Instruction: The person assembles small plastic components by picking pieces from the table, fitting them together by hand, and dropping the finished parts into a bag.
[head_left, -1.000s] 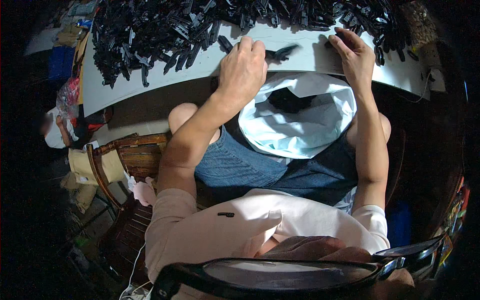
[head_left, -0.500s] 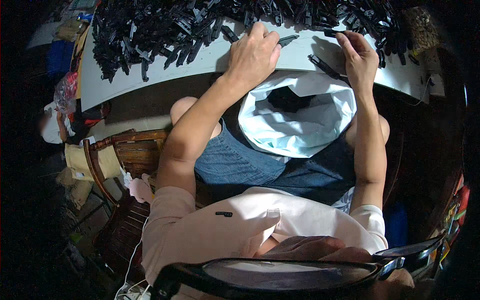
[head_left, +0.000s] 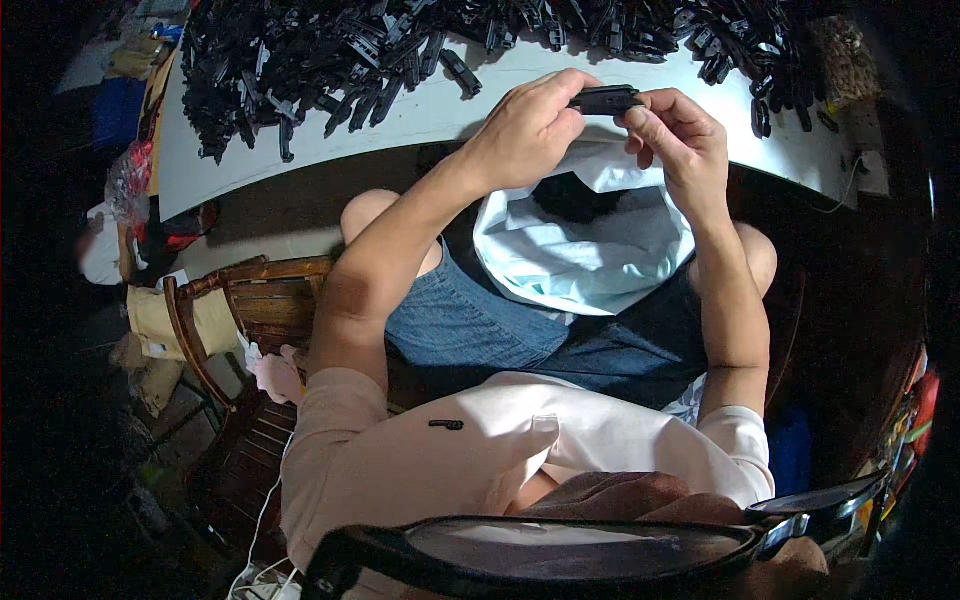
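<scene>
Over the near edge of the white table [head_left: 330, 160], my two hands meet at a narrow black plastic part [head_left: 605, 100]. My left hand [head_left: 535, 130] pinches its left end between thumb and fingers. At the other end, the thumb and curled fingers of my right hand [head_left: 685, 145] grip it. Whether it is one piece or two fitted together, I cannot tell. A large heap of similar black parts [head_left: 370, 50] covers the far side of the table. One loose part [head_left: 460, 73] lies at the heap's front edge. Below my hands, an open white bag [head_left: 590, 275] rests between my knees.
To my left stands a brown wooden chair [head_left: 275, 310] with a pale pink thing [head_left: 280, 375] on it. A tan bag [head_left: 195, 325] is beside that chair. A white cable [head_left: 262, 505] hangs lower down. A blue object [head_left: 790, 450] is at the lower right.
My hands have come together over the bag, the right moving left and nearer. The loose parts that lay near each hand no longer show on the table; a black part is now held between both hands.
</scene>
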